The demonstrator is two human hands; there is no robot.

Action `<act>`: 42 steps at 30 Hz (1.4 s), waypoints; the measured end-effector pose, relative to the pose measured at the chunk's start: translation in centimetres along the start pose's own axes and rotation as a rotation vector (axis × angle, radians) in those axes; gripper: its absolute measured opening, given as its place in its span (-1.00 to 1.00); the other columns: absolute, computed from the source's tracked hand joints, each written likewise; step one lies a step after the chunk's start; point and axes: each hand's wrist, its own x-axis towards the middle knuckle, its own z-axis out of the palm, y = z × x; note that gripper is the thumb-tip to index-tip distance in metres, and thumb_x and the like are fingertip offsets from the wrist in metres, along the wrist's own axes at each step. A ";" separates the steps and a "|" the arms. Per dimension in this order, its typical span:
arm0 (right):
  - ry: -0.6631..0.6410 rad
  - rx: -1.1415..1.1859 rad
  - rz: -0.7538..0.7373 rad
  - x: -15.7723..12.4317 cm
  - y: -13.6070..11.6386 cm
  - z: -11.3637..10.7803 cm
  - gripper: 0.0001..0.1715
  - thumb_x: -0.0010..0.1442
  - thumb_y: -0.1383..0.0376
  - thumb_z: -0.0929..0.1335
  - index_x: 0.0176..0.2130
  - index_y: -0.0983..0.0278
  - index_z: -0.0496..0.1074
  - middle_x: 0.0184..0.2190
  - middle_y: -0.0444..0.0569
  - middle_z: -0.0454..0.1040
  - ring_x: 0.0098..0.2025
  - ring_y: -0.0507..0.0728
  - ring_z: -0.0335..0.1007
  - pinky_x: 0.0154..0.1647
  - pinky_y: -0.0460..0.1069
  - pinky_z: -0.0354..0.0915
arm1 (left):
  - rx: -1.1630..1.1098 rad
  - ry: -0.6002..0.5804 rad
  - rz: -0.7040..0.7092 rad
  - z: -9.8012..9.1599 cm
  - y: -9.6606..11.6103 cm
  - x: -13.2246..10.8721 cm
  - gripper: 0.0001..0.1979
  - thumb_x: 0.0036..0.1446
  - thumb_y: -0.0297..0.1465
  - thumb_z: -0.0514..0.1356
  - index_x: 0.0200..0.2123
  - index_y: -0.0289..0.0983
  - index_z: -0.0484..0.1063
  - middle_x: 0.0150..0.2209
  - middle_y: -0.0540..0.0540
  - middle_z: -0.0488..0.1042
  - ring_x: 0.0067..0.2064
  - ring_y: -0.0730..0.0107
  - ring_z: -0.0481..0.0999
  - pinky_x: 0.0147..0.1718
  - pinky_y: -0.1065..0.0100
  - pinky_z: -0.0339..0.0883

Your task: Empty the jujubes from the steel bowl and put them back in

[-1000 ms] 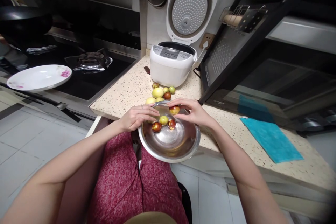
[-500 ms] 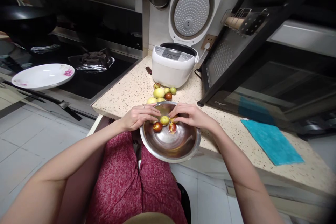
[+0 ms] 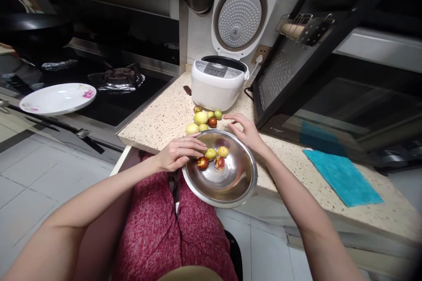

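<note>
A shiny metal bowl juts out over the counter's front edge, above my lap. Inside lie several fresh jujubes, among them a yellow-green jujube, a paler jujube and a red-brown jujube. My left hand is closed over the bowl's left rim, its fingertips reaching inside beside the fruit. Past the right far rim, my right hand is open and empty, thumb and fingers apart. Its fingertips are close to a small pile of jujubes on the counter.
A white rice cooker with its lid raised stands behind the pile. To the right are a black oven and a blue cloth. A floral plate sits by the stove on the left.
My right hand has left the fruit in the bowl and moved up and right, over the rim towards the pile. The bowl has shifted slightly right. My left hand stays at the rim.
</note>
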 end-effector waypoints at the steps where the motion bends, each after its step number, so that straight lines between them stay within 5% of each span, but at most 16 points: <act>1: -0.007 -0.001 -0.001 0.0 0.2 0.0 -0.70 0.39 0.23 0.29 0.04 0.18 0.51 0.01 0.05 0.57 0.10 0.23 0.46 0.18 0.22 0.34 | -0.004 0.003 0.011 0.1 0.1 0.0 -0.42 0.47 -0.12 -0.18 0.04 -0.32 0.53 0.04 -0.27 0.59 0.17 0.14 0.52 0.30 -0.16 0.24; 8: -0.051 0.020 0.015 0.0 1.0 0.1 -0.66 0.42 0.17 0.26 0.07 0.15 0.51 0.08 0.05 0.54 0.15 0.22 0.43 0.25 0.23 0.30 | 0.069 -0.153 0.109 -0.5 0.9 0.9 -0.38 0.35 0.06 0.00 0.17 -0.29 0.43 0.09 -0.24 0.57 0.21 0.11 0.50 0.32 -0.12 0.22; 16: -0.277 -0.024 -0.057 -0.3 3.1 2.3 -0.46 0.46 0.18 0.22 0.37 0.00 0.20 0.38 -0.04 0.22 0.43 0.18 0.08 0.42 0.23 0.08 | 0.259 -0.159 0.259 0.1 1.7 1.4 -0.54 0.36 -0.08 0.12 0.13 -0.28 0.44 0.03 -0.14 0.62 0.09 0.30 0.61 0.24 0.12 0.42; 18: -0.327 -0.107 -0.058 -0.2 3.0 2.2 -0.47 0.45 0.20 0.22 0.36 -0.01 0.22 0.36 -0.01 0.26 0.40 0.21 0.13 0.39 0.24 0.15 | 0.293 -0.145 0.266 0.2 2.2 1.3 -0.57 0.38 -0.11 0.11 0.09 -0.29 0.46 0.01 -0.12 0.63 0.07 0.33 0.62 0.19 0.18 0.48; 23: -0.217 -0.273 -0.008 -0.3 1.6 0.9 -0.49 0.42 0.29 0.24 0.31 0.06 0.29 0.18 0.09 0.39 0.24 0.25 0.33 0.23 0.22 0.33 | 0.350 -0.102 0.261 0.1 3.6 0.4 -0.59 0.32 -0.15 0.21 0.03 -0.36 0.49 0.00 -0.17 0.63 0.09 0.33 0.61 0.16 0.21 0.51; 33: -0.226 -0.141 0.080 -0.7 1.7 0.7 -0.67 0.33 0.33 0.33 0.08 0.19 0.44 0.02 0.10 0.46 0.06 0.27 0.43 0.09 0.22 0.40 | 0.487 -0.118 0.223 -0.4 5.8 -1.0 -0.53 0.28 -0.05 0.23 -0.07 -0.38 0.55 0.00 -0.17 0.63 0.14 0.23 0.58 0.16 0.21 0.53; 39: 0.002 0.002 0.053 -0.5 -2.2 -1.0 -0.66 0.27 0.30 0.43 0.05 0.19 0.44 -0.02 0.04 0.52 0.04 0.24 0.46 0.09 0.16 0.39 | 0.551 -0.178 0.087 -0.7 7.7 -2.6 -0.51 0.34 -0.07 0.15 0.05 -0.37 0.51 0.10 -0.16 0.57 0.22 0.18 0.51 0.25 0.16 0.44; 42: -0.137 0.134 0.004 -0.6 -4.7 -1.6 -0.63 0.23 0.26 0.48 0.03 0.17 0.46 -0.05 0.00 0.56 -0.01 0.20 0.49 0.05 0.11 0.42 | 0.574 -0.166 0.078 -0.6 8.2 -2.7 -0.52 0.34 -0.08 0.15 0.03 -0.38 0.52 0.12 -0.17 0.55 0.24 0.17 0.48 0.25 0.16 0.44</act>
